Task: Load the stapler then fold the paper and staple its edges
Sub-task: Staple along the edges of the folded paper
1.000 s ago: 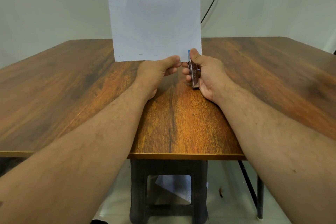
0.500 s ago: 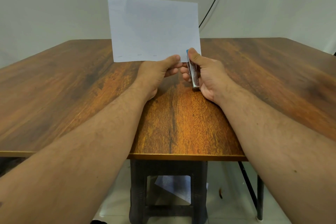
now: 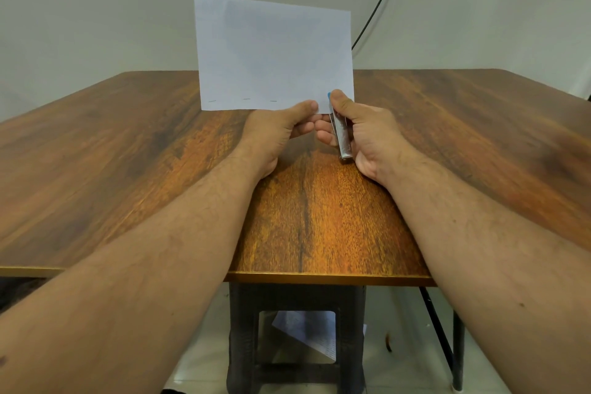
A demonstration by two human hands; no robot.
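The table (image 3: 128,169) stretches out under both my forearms, and I hold everything up off it, just beyond its near middle. The paper (image 3: 275,54) stands upright in front of me, already folded by the look of it, its lower edge at my fingertips and the rest rising above both hands. My left hand (image 3: 281,128) pinches that lower edge between thumb and curled fingers, just left of the bottom right corner. My right hand (image 3: 364,131) is wrapped tight round the stapler (image 3: 342,137), thumb laid on top near its blue tip, and the stapler's nose sits over the paper's lower edge right beside my left thumb, close to the corner. Whether its mouth has closed fully on the sheet I cannot tell; my thumb hides it.

Along the edge to the left of my left hand I can see three staples (image 3: 246,99) in a row, well spaced. So I judge I am in the stapling step, on the last stretch of this edge. The next move calls for a firm squeeze with the right hand while the left keeps the layers flush, then, I'd guess, turning the sheet to bring another open edge to the stapler.
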